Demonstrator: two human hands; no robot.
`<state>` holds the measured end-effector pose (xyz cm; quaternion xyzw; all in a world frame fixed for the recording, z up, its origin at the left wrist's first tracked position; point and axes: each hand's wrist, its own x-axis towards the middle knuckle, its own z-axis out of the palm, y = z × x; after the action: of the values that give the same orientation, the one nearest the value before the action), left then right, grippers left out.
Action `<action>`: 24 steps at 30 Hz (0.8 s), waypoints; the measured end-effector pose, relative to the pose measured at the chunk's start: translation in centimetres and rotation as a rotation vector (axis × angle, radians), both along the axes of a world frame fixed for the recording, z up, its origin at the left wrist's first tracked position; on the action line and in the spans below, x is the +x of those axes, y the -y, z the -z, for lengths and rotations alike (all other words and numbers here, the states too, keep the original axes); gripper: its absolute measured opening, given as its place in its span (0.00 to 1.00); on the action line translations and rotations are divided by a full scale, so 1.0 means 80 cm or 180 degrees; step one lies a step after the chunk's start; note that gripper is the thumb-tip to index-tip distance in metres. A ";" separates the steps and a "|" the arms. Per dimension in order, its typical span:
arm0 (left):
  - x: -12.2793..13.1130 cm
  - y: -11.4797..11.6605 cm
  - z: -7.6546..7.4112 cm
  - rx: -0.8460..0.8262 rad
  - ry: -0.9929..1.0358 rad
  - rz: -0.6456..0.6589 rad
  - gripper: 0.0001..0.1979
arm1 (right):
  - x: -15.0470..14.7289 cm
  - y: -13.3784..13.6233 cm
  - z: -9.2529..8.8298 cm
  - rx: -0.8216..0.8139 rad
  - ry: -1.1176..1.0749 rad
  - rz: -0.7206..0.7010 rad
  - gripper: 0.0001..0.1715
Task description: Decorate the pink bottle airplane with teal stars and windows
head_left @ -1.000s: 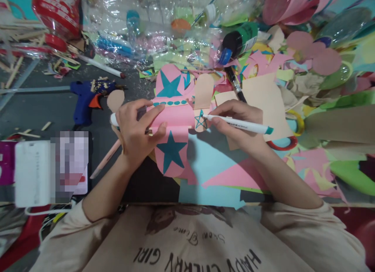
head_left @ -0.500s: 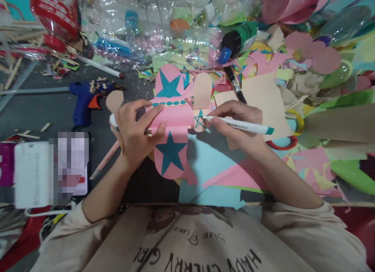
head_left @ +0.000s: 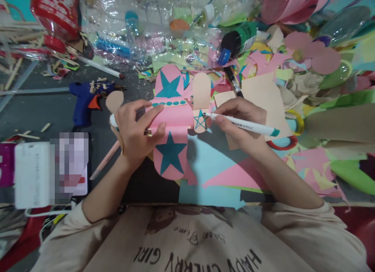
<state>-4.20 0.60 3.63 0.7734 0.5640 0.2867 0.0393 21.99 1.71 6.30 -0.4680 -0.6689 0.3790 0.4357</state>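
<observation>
A pink paper model plane (head_left: 175,118) lies before me, its wings bearing dark teal stars and a row of teal dots along its body. My left hand (head_left: 137,127) wraps around its body from the left, thumb and fingers pressing on it. Between the fingers of my right hand (head_left: 240,120) is a white marker (head_left: 249,125) with a teal end. Its tip is at the beige tail piece (head_left: 202,90), beside a star outline (head_left: 200,120) drawn in teal. A white rounded end (head_left: 113,120) shows next to my left hand; the rest of it is hidden.
At the left lie a blue glue gun (head_left: 82,102), a white box (head_left: 32,174) and a phone (head_left: 82,159). Scissors with red handles (head_left: 283,143) are at the right. Plastic bottles, a green bottle (head_left: 244,36) and paper scraps crowd the back.
My right hand has shifted slightly to the right, and the marker tip has moved a little up and right at the star outline. My left hand and the plane stay put.
</observation>
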 end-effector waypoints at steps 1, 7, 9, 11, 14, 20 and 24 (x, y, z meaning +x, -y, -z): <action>0.000 0.000 0.001 0.0080 -0.0020 0.0037 0.17 | -0.001 0.001 -0.001 0.0016 -0.0023 -0.0042 0.06; -0.001 -0.001 0.003 0.0072 0.0051 0.0034 0.17 | -0.008 0.004 -0.001 -0.0030 0.0179 -0.0329 0.04; -0.001 0.000 0.003 0.0052 0.0073 0.0073 0.17 | -0.009 0.004 0.000 0.0038 0.0214 -0.0326 0.04; -0.001 0.000 0.003 0.0152 0.0086 0.0101 0.18 | -0.009 0.003 0.000 0.0099 0.0206 -0.0354 0.03; 0.001 0.001 0.002 0.0081 0.0112 0.0057 0.17 | -0.009 0.003 -0.001 0.0064 0.0218 -0.0415 0.01; 0.002 0.001 0.000 -0.0024 -0.0024 -0.0077 0.17 | -0.009 0.002 -0.002 0.0276 0.0276 -0.0416 0.01; 0.000 0.001 0.000 -0.0148 0.0078 0.0006 0.18 | -0.010 0.002 0.000 0.0238 0.0286 -0.0424 0.02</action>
<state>-4.18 0.53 3.64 0.7692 0.5693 0.2830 0.0644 21.21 1.55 6.33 -0.4225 -0.7311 0.3606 0.3962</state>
